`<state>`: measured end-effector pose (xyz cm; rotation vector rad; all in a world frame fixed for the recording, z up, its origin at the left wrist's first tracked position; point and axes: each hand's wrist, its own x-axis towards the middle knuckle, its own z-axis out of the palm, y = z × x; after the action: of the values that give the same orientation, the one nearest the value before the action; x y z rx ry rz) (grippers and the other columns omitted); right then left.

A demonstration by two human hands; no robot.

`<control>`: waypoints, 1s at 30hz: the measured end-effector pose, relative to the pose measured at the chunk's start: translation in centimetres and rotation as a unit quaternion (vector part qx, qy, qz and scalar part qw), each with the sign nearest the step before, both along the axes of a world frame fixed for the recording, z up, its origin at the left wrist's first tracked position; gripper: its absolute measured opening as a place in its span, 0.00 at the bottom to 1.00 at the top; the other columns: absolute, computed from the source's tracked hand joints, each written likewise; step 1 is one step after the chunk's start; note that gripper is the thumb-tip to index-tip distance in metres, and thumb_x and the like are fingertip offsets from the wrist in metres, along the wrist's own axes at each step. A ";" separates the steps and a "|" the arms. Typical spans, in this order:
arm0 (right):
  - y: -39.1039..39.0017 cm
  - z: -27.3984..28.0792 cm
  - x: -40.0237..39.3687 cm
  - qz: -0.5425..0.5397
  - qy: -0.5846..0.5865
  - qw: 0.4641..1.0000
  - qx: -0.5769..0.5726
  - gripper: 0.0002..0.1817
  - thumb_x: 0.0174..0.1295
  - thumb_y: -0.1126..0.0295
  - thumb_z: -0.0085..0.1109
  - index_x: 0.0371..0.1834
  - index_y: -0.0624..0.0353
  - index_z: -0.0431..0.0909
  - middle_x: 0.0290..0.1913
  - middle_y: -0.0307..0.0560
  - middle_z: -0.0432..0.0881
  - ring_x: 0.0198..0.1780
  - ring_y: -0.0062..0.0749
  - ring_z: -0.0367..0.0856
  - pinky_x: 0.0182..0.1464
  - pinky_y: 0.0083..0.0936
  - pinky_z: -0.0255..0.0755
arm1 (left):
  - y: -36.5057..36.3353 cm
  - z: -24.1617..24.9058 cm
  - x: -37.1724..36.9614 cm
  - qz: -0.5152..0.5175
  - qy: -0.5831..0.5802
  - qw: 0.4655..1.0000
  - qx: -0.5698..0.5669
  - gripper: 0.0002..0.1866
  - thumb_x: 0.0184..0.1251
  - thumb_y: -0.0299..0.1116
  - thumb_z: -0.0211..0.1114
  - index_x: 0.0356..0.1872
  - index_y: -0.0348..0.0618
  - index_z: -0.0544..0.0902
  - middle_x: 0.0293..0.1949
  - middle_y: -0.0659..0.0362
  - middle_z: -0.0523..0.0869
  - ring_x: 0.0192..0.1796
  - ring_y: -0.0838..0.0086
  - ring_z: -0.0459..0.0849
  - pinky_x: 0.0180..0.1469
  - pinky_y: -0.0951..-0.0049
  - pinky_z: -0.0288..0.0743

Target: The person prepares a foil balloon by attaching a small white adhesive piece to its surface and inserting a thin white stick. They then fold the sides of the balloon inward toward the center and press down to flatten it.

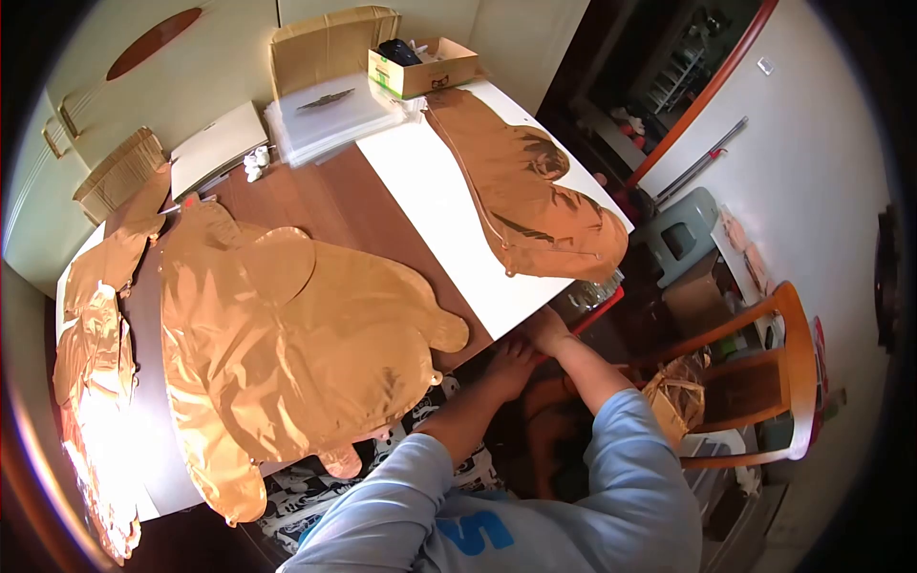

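Note:
My left hand (513, 369) and my right hand (546, 331) are close together, low at the table's near edge. The fingers of both are partly hidden and dark, so what they hold, if anything, does not show. Beside them, a red-edged tray or box (602, 313) with clear plastic in it sits below the table edge. A large flat gold foil balloon (306, 349) lies on the table to the left of my hands. Another deflated foil balloon (535, 215), copper-coloured, lies beyond them on the white board (435, 224).
More gold foil pieces (100, 325) hang over the table's left end. At the back are a stack of clear plastic sheets (334, 124), a small carton (425, 69) and a pale flat box (218, 148). A wooden chair (788, 382) stands to the right, near a grey stool (680, 234).

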<state>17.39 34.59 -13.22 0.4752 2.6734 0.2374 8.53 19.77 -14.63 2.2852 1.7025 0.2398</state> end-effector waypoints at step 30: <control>-0.3 -1.4 -3.2 -0.604 0.228 0.407 -0.646 0.27 0.63 0.61 0.54 0.67 0.51 0.70 0.67 0.44 0.73 0.69 0.35 0.68 0.73 0.32 0.55 | 3.5 -5.5 -2.1 -0.049 -0.004 0.993 -0.107 0.43 0.51 0.46 0.69 0.73 0.54 0.65 0.75 0.53 0.60 0.78 0.55 0.51 0.79 0.52 0.39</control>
<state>14.23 34.29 -14.62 1.6540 1.2037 -2.3125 6.47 23.30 -20.13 2.1981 1.5265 0.0445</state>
